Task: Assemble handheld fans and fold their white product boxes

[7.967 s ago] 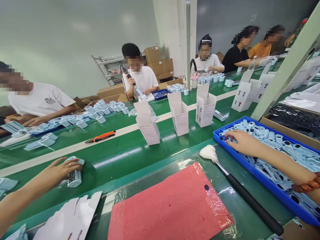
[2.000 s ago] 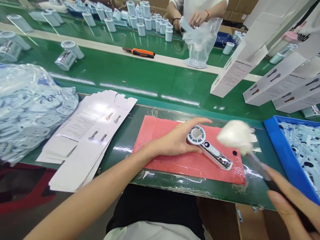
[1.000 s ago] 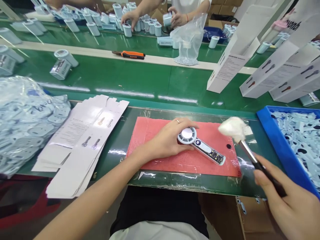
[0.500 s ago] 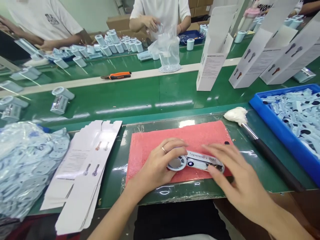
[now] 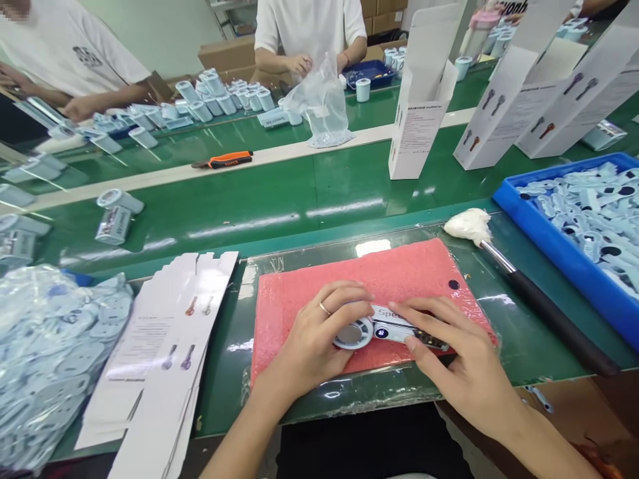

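Observation:
A light blue handheld fan [image 5: 394, 332] lies on its side on a red foam mat [image 5: 299, 289], its round head to the left and its handle to the right. Part of the handle is uncovered and shows dark inner parts; a small lit display sits near the head. My left hand [image 5: 324, 326] is closed around the fan's head. With thumb and fingers, my right hand [image 5: 454, 346] grips the handle from both sides. A small black round pad [image 5: 453, 285] lies on the mat's upper right corner.
Flat white cartons [image 5: 164, 346] and a bag of light blue parts [image 5: 54, 359] lie left. Right are a black-handled hammer [image 5: 559, 319] with a wrapped head and a blue tray [image 5: 564, 246] of parts. Beyond stand open boxes [image 5: 419, 133], pliers [image 5: 229, 159] and co-workers.
My right hand has come down and closed onto the fan's handle, now covering part of its lettering. My left hand stays on the head. Across the line, a co-worker's hands have lowered beside the plastic bag.

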A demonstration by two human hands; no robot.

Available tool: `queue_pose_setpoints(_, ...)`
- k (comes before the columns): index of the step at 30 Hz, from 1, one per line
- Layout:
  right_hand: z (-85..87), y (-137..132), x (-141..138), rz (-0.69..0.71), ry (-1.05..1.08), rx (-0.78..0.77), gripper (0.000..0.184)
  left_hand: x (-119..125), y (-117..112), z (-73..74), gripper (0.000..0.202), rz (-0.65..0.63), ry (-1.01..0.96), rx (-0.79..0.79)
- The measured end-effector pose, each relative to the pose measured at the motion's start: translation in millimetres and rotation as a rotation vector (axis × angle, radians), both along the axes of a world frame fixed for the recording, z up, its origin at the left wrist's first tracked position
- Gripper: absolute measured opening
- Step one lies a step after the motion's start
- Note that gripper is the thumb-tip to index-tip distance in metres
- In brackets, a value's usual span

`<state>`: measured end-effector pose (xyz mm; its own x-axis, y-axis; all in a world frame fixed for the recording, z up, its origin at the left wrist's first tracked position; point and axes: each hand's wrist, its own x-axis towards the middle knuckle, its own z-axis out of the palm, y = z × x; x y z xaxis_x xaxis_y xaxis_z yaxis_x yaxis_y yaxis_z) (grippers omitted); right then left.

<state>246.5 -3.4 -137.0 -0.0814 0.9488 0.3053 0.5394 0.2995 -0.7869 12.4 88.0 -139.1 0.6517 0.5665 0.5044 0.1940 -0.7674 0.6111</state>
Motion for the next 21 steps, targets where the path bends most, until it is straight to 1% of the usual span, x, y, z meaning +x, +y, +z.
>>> queue_pose_setpoints(3, -0.8, -0.3, -1.8, 0.008, 0.002, 0.018, 0.039, 0.0, -0.2, 0.4, 0.034, -0.002, 0.006, 0.014)
queue_pose_setpoints(8, -3.4, 0.8, -2.5, -0.004, -0.033, 0.108, 0.039, -1.1, 0.7, 0.3, 0.031, 0.002, -0.012, 0.037)
queue_pose_setpoints(12, -4.0, 0.3, 0.1, 0.031, -0.03, 0.064, 0.04, -0.7, 0.6, -0.4, 0.032, 0.015, -0.002, 0.011)
queue_pose_setpoints(16, -4.2, -1.1, 0.5, 0.018, -0.046, 0.063, 0.043, -0.5, -0.7, -0.9, 0.034, 0.017, -0.002, -0.007)
queue_pose_setpoints(18, -5.4, -1.3, -0.6, 0.018, -0.076, 0.065, 0.042, -0.7, -1.3, -0.4, 0.037, 0.024, 0.0, -0.045)
queue_pose_setpoints(21, -8.6, -1.5, -1.8, -0.003, -0.126, 0.082, 0.04, -0.6, -1.7, -0.3, 0.047, 0.047, -0.023, -0.144)
